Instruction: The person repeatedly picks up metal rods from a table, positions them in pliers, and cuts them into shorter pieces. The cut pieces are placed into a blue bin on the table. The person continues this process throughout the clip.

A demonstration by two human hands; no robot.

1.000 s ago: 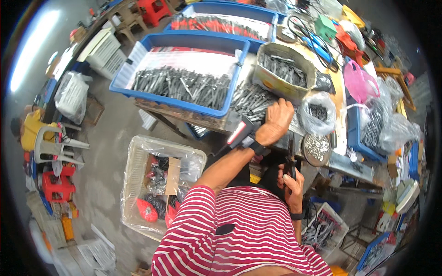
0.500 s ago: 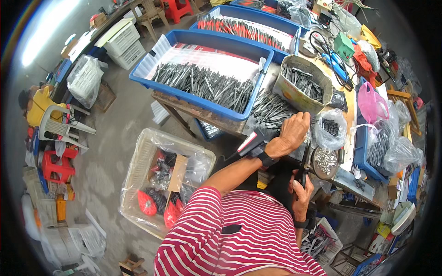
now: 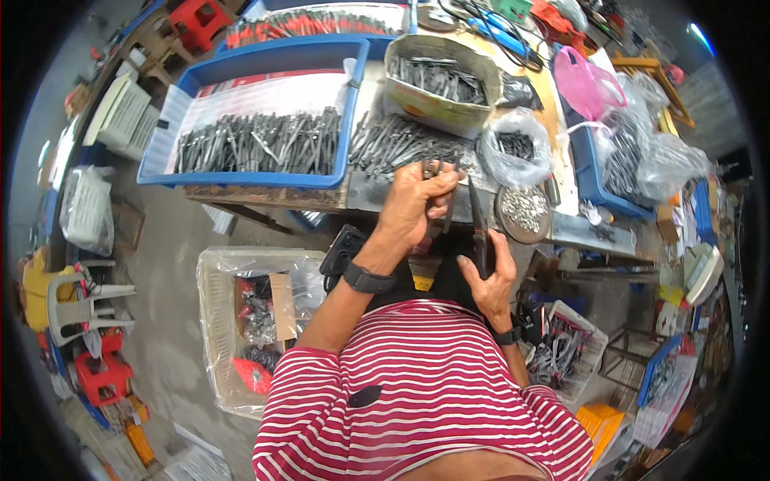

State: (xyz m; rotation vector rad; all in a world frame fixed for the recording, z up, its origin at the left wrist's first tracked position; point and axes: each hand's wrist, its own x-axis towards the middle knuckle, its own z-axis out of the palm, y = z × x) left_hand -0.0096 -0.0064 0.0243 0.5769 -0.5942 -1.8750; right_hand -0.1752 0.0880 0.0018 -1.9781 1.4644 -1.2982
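My left hand (image 3: 417, 204) is closed in front of the worktable's edge, its fingers pinching a slim dark piece (image 3: 447, 215) that is partly hidden. My right hand (image 3: 491, 279), lower and to the right, is wrapped round a long dark tool (image 3: 480, 218) with a narrow tip pointing up and away from me. Its exact kind does not show. The tool's tip is close beside my left fingers; whether they touch I cannot tell. Just beyond my left hand lies a loose pile of slim dark metal pieces (image 3: 397, 144). A round dish of small silvery parts (image 3: 524, 210) sits right of the tool.
A blue tray (image 3: 353, 120) of similar slim pieces stands at left. Behind the pile is an open carton (image 3: 437, 108) of dark pieces; a clear plastic bag (image 3: 513, 152) sits beside it. At right stands a blue bin (image 3: 589, 172). A plastic-lined crate (image 3: 212, 321) rests low on the left.
My left hand has drawn back from the loose pile towards me and now pinches a slim dark piece near the tool. The tool stays in my right hand, and the whole view has turned.
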